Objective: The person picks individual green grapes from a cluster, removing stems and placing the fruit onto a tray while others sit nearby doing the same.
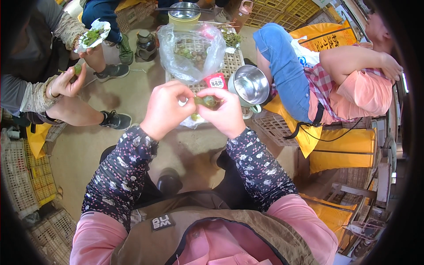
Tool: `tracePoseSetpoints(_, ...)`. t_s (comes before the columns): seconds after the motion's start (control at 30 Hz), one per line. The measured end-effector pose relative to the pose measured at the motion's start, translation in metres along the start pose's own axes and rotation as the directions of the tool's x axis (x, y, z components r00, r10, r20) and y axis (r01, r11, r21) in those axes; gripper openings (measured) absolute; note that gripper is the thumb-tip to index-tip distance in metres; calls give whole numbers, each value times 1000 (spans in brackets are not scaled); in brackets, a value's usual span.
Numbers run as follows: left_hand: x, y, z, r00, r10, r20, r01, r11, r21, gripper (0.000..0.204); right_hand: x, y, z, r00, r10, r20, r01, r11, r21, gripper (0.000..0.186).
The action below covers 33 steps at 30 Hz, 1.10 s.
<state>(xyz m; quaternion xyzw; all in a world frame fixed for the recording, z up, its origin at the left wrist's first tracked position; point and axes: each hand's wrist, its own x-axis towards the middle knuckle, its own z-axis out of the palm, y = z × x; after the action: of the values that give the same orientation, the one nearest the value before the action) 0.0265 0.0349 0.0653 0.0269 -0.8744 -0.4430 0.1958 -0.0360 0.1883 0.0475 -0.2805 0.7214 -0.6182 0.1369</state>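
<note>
A small round green fruit (207, 102), its exact kind unclear, is held in front of me between my two hands. The thumb and fingers of my right hand (226, 114) close around it from the right. From the left, the fingertips of my left hand (164, 110) pinch its green end, possibly a stem or leafy bit. Below the fingers a scrap of white paper with green bits (194, 118) partly shows on the crate. Just beyond my hands lies a red and white packet (216, 81), with a clear plastic bag (191, 70) of small round things behind it.
An upturned white crate (233, 62) serves as a table, bearing a steel mug (250, 85) and a metal bowl (184, 14). At left a co-worker's hands hold a green fruit (77, 69) and leaves on paper (95, 35). Another person sits right. Stacked crates (17, 176) stand around.
</note>
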Motion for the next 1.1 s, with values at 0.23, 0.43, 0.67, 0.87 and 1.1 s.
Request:
tracePoseSetpoints(0.23,-1,-12,0,966,-192,173,232,941,-246,7,0,-4,0,999,-19,46,14,992,125,23)
tracePoseSetpoints(0.43,1,-19,-8,769,-338,543,639,383,-667,8,2,-3,-4,988,83,128,-127,911,391,27)
tracePoseSetpoints(0.67,-3,-14,3,962,-219,161,269,855,-444,6,2,-9,-6,948,250,195,-309,867,390,25)
tracePoseSetpoints(0.87,-4,-18,7,984,-130,120,164,921,-352,6,2,-3,-3,956,262,131,-292,862,415,21)
tracePoseSetpoints(1.1,-2,-15,3,817,-334,470,577,451,-681,6,1,-4,-7,919,353,175,-393,783,482,18)
